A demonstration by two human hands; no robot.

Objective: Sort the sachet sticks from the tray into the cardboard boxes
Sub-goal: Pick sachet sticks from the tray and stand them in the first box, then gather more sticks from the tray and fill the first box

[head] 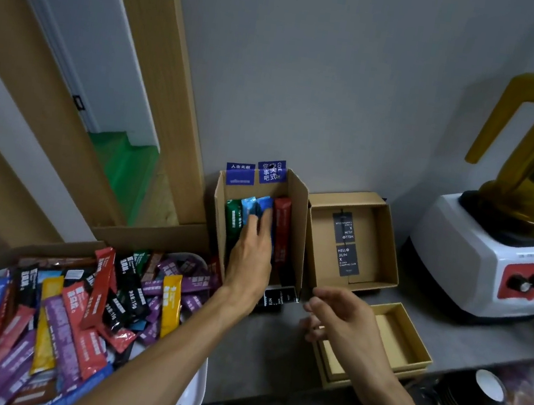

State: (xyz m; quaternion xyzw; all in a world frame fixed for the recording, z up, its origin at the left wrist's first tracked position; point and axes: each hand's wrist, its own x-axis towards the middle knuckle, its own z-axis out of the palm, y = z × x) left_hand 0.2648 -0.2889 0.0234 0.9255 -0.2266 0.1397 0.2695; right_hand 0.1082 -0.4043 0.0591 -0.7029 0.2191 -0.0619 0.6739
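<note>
Leave alone for now the white tray point(194, 394) at the left, heaped with mixed sachet sticks point(103, 285). Work inside the tall cardboard box point(294, 227) against the wall, with coloured sticks already upright in a row. With the left hand point(250, 251) deep in this box, fingers apparently closed around the blue sachet stick point(263, 203) between the green stick point(232, 213) and the dark red stick point(280, 224), push down straight, without tipping the neighbours. Bring the right hand point(335, 315), loosely curled and empty near the front corner, to steady the box wall.

Grey counter point(271, 354): boxes point(296, 206), tray point(194, 394), blender point(477, 259).
</note>
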